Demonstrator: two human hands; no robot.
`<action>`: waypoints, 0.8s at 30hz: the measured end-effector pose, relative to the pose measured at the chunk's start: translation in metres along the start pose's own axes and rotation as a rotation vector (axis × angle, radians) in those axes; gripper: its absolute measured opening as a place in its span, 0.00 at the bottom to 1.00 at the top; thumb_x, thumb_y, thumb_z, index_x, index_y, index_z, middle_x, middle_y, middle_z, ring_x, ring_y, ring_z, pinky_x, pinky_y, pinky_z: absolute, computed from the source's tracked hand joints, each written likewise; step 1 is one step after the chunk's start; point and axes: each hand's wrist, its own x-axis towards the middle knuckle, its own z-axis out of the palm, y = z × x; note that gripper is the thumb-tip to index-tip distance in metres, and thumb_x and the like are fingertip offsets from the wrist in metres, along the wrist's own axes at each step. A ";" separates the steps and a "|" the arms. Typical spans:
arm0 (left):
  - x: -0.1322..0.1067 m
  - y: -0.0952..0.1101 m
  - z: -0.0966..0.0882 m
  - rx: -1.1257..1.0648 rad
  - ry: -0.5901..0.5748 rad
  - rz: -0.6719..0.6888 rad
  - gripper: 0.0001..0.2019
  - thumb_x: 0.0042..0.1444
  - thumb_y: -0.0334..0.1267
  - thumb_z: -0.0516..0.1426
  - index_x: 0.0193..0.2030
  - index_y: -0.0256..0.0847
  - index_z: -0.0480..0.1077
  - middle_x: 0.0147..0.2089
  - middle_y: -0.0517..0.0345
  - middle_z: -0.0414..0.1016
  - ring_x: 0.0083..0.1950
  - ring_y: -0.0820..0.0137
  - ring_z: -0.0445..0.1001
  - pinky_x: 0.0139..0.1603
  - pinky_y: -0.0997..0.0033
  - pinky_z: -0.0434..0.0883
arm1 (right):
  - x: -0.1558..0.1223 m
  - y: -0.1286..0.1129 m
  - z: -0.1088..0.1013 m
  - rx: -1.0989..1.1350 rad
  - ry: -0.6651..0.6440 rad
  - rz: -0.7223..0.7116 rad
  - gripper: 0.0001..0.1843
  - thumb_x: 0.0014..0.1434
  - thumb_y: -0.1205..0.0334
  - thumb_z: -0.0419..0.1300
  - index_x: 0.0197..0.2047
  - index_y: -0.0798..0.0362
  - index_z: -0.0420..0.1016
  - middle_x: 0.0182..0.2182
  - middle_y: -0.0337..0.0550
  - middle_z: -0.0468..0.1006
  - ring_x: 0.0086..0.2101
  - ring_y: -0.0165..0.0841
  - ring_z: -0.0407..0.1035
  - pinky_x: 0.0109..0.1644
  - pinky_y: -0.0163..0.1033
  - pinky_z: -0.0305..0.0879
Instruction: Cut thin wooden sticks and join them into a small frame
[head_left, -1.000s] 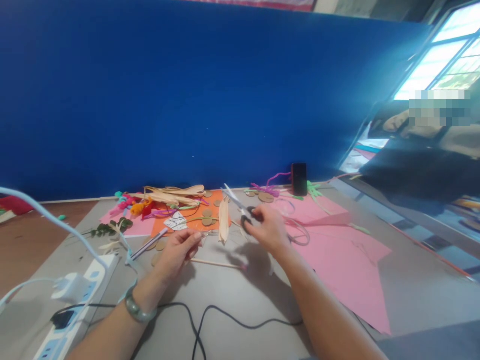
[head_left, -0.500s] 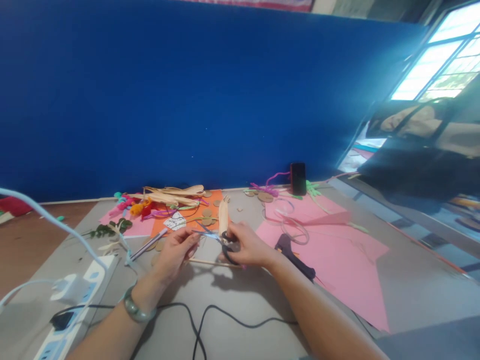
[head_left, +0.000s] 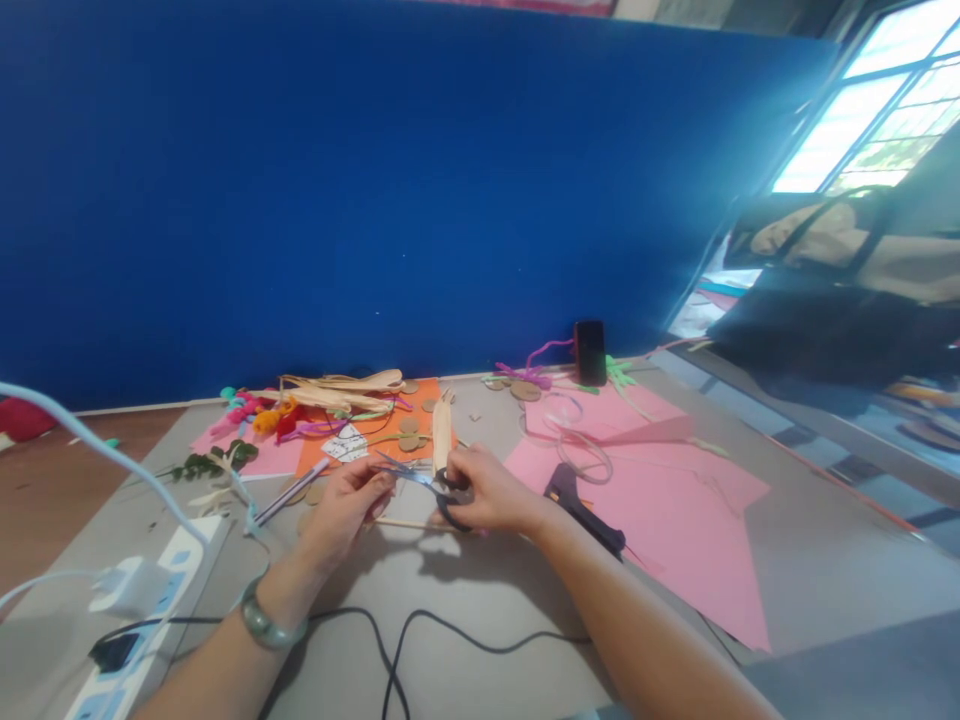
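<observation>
In my right hand (head_left: 491,490) is a pair of scissors (head_left: 416,476), my fingers through the black handles and the metal blades pointing left. My left hand (head_left: 351,505) is closed in a pinch beside the blade tips. What it pinches is too small to make out. A thin pale stick (head_left: 420,524) lies across just below the scissors, between both hands. Behind the scissors a flat bundle of pale raffia-like strips (head_left: 442,425) lies on the table. Orange paper (head_left: 420,400) with several round wooden slices (head_left: 409,440) spreads beyond my hands.
A black glue gun (head_left: 581,508) rests on pink paper (head_left: 697,540) at the right. A phone (head_left: 590,352) leans against the blue partition (head_left: 375,200). At the left are a power strip (head_left: 169,575), green leaves (head_left: 214,460) and colourful pom-poms (head_left: 266,418). Black cable (head_left: 450,625) crosses the front.
The whole view has shifted slightly, so things appear a little further left. Both hands keep nearly the same place, with the scissors still in my right hand.
</observation>
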 end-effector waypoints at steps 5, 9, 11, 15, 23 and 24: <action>0.000 0.000 0.000 0.007 -0.004 0.008 0.11 0.47 0.42 0.64 0.31 0.37 0.69 0.19 0.67 0.62 0.17 0.83 0.55 0.16 0.79 0.45 | 0.000 0.000 0.001 0.017 -0.008 0.005 0.20 0.41 0.49 0.67 0.25 0.53 0.62 0.23 0.34 0.62 0.32 0.31 0.58 0.31 0.31 0.53; -0.001 0.000 0.001 0.009 -0.011 0.000 0.11 0.48 0.41 0.64 0.31 0.36 0.69 0.19 0.67 0.62 0.17 0.83 0.54 0.16 0.79 0.44 | 0.000 0.001 0.002 0.035 -0.010 0.007 0.21 0.41 0.50 0.67 0.25 0.52 0.60 0.23 0.35 0.61 0.33 0.32 0.58 0.31 0.30 0.52; -0.001 0.000 0.000 0.007 -0.012 -0.001 0.11 0.47 0.41 0.64 0.31 0.37 0.69 0.19 0.67 0.62 0.17 0.83 0.54 0.16 0.79 0.44 | 0.000 0.001 0.002 0.033 0.000 0.007 0.22 0.40 0.49 0.68 0.25 0.52 0.60 0.23 0.34 0.61 0.33 0.31 0.57 0.31 0.30 0.52; 0.000 -0.001 0.000 0.021 -0.010 0.006 0.11 0.47 0.42 0.64 0.31 0.37 0.69 0.19 0.67 0.62 0.17 0.83 0.54 0.16 0.79 0.44 | 0.000 0.002 0.002 0.024 0.003 0.008 0.22 0.40 0.48 0.68 0.25 0.53 0.60 0.23 0.34 0.61 0.33 0.31 0.57 0.32 0.31 0.53; -0.001 0.000 0.000 0.043 -0.016 0.003 0.10 0.48 0.41 0.63 0.30 0.37 0.69 0.19 0.67 0.62 0.17 0.83 0.54 0.16 0.78 0.44 | -0.001 0.002 0.001 0.074 -0.024 0.043 0.23 0.40 0.48 0.68 0.25 0.52 0.60 0.24 0.35 0.61 0.34 0.32 0.58 0.30 0.30 0.53; -0.001 0.000 0.000 0.046 -0.019 0.005 0.10 0.49 0.41 0.63 0.30 0.37 0.69 0.19 0.67 0.62 0.17 0.83 0.54 0.16 0.79 0.44 | -0.001 0.002 0.001 0.078 -0.027 0.047 0.23 0.40 0.48 0.68 0.25 0.52 0.59 0.24 0.35 0.60 0.34 0.32 0.58 0.30 0.30 0.53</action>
